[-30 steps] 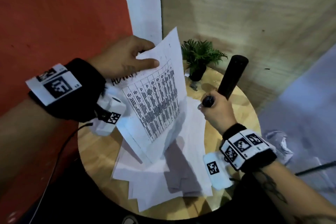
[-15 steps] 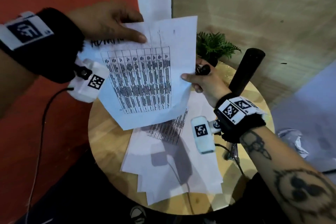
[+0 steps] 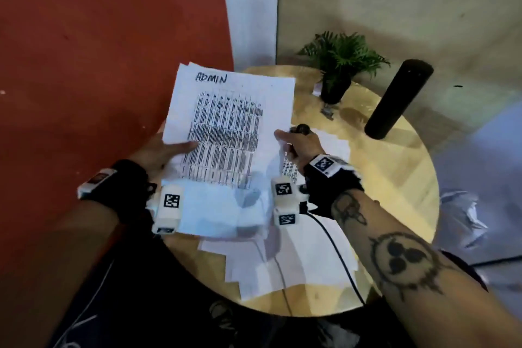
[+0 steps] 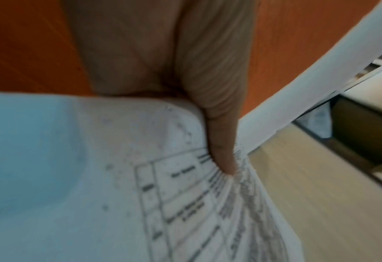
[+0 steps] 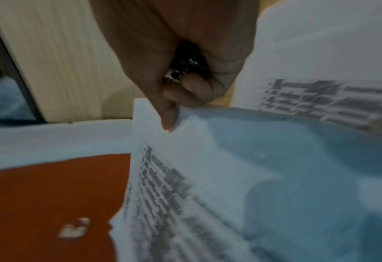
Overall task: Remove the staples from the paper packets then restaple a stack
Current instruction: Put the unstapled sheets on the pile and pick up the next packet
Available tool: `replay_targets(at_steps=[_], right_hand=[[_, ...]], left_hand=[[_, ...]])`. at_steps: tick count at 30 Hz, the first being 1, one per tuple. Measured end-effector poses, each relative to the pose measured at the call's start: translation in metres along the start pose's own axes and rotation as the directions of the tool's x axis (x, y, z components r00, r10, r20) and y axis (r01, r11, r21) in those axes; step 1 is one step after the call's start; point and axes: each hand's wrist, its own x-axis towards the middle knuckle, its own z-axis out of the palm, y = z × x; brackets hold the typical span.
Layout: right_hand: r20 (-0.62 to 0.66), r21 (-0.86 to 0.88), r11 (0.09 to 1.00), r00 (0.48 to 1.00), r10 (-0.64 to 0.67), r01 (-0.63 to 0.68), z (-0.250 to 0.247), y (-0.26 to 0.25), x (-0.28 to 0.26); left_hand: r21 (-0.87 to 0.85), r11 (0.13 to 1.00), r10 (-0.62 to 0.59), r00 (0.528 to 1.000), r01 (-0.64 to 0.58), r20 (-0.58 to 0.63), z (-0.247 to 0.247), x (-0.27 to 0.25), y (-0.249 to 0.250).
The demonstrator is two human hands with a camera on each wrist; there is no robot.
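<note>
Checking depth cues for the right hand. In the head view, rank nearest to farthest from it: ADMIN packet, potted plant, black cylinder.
1. ADMIN packet: touching the right hand, its edge under the thumb, to the hand's left.
2. Potted plant: at the table's far edge, behind the hand.
3. Black cylinder: far right; close to the plant's distance, so this order is tentative.

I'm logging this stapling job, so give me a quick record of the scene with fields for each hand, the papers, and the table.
left hand: grips ADMIN packet at its left edge
right hand: pinches packet's right edge, small dark tool in fist
loose sheets: spread on table
table: round, wooden; potted plant, black cylinder at back
</note>
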Motion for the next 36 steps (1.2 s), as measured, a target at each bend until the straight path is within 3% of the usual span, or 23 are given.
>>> replay_targets(at_steps=[2,3,5,7,9,11,13,15,19,23,25,27,31,33,36], right_hand=[[-0.021,-0.382,0.924,0.999,-0.039,0.028,-0.002,0.033,0.005],[0.011,-0.618,0.783,0.997,-0.082,0.071,-0.004,0.055,0.006],[0.19,-0.845,0.484,0.974,-0.127,0.228,-0.012,0.096,-0.002],[0.364,-0.907,0.22,0.931,-0.02,0.359,-0.015,0.129,-0.014],[0.442,-0.896,0.011,0.891,0.102,0.443,-0.013,0.151,-0.026],[0.559,-0.817,-0.096,0.821,0.114,0.569,-0.001,0.157,-0.036],[0.648,-0.745,-0.09,0.749,0.135,0.661,0.02,0.155,-0.044],[0.667,-0.718,-0.079,0.716,0.205,0.692,0.042,0.155,-0.048],[0.529,-0.821,-0.017,0.773,0.35,0.57,0.056,0.154,-0.04],[0.473,-0.86,-0.01,0.806,0.356,0.51,0.034,0.149,-0.035],[0.444,-0.872,-0.043,0.826,0.348,0.487,0.017,0.148,-0.033],[0.422,-0.876,-0.082,0.84,0.342,0.474,0.004,0.148,-0.032],[0.426,-0.87,-0.092,0.834,0.352,0.484,-0.006,0.149,-0.032],[0.449,-0.876,-0.034,0.839,0.308,0.481,-0.005,0.15,-0.033],[0.441,-0.897,0.098,0.887,0.137,0.43,-0.016,0.142,-0.046]], left_hand=[[0.093,0.992,-0.079,0.992,0.088,-0.095,-0.011,0.016,-0.013],[0.142,0.979,-0.126,0.979,0.149,-0.159,-0.022,0.025,-0.022],[0.175,0.944,-0.236,0.943,0.28,-0.236,-0.047,0.05,-0.045],[0.234,0.88,-0.347,0.896,0.412,-0.276,-0.063,0.064,-0.066],[0.322,0.845,-0.35,0.896,0.428,-0.274,-0.07,0.078,-0.089],[0.394,0.821,-0.313,0.903,0.413,-0.293,-0.064,0.077,-0.089],[0.435,0.801,-0.283,0.901,0.411,-0.329,-0.064,0.081,-0.09],[0.463,0.787,-0.258,0.9,0.407,-0.353,-0.067,0.084,-0.092],[0.534,0.755,-0.186,0.905,0.38,-0.382,-0.074,0.087,-0.093],[0.636,0.666,-0.117,0.896,0.39,-0.428,-0.071,0.089,-0.102],[0.632,0.638,-0.14,0.874,0.439,-0.465,-0.067,0.092,-0.104],[0.608,0.663,-0.193,0.884,0.437,-0.425,-0.061,0.096,-0.106],[0.628,0.615,-0.235,0.871,0.476,-0.431,-0.043,0.102,-0.112],[0.678,0.553,-0.221,0.87,0.484,-0.441,-0.03,0.102,-0.115],[0.745,0.473,-0.146,0.876,0.47,-0.46,-0.011,0.097,-0.104]])
